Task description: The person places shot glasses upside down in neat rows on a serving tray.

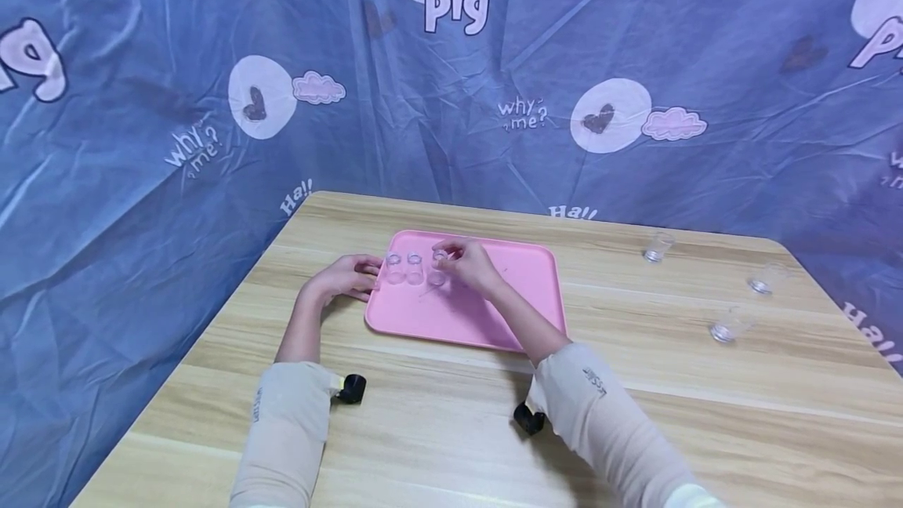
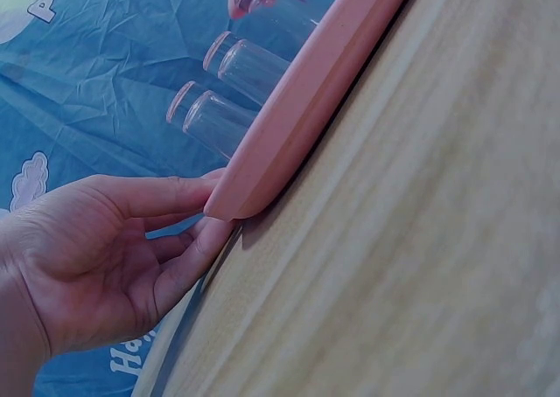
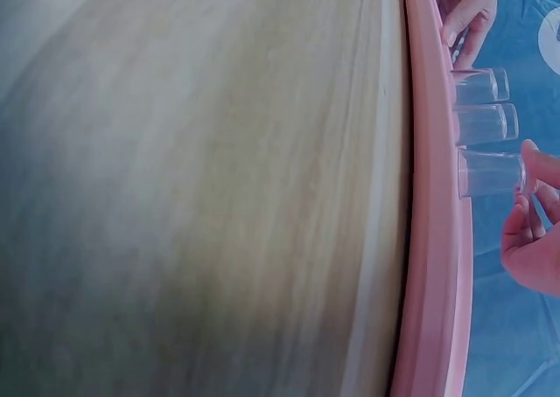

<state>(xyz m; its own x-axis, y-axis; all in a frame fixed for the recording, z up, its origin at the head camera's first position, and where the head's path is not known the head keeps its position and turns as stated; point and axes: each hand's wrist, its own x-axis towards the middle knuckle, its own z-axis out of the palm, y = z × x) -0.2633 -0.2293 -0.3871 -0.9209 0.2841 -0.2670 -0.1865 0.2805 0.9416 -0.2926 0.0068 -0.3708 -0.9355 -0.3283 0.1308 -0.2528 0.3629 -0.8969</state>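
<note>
A pink tray (image 1: 480,316) lies on the table, with a short row of small clear shot glasses standing at its left end. My right hand (image 1: 467,263) pinches the third shot glass (image 3: 488,173) near its rim, thumb and fingers on either side. That glass stands upright on the tray beside the middle glass (image 1: 415,269) and the leftmost glass (image 1: 395,269). At the tray's left edge, my left hand (image 2: 105,248) pinches the rim between thumb and fingers, right by the leftmost glass.
Three more clear glasses are on the right side of the wooden table (image 1: 423,422): a far one (image 1: 658,247), a near one (image 1: 730,324) and one farthest right (image 1: 767,278). Blue printed cloth (image 1: 451,132) hangs behind the table's back edge.
</note>
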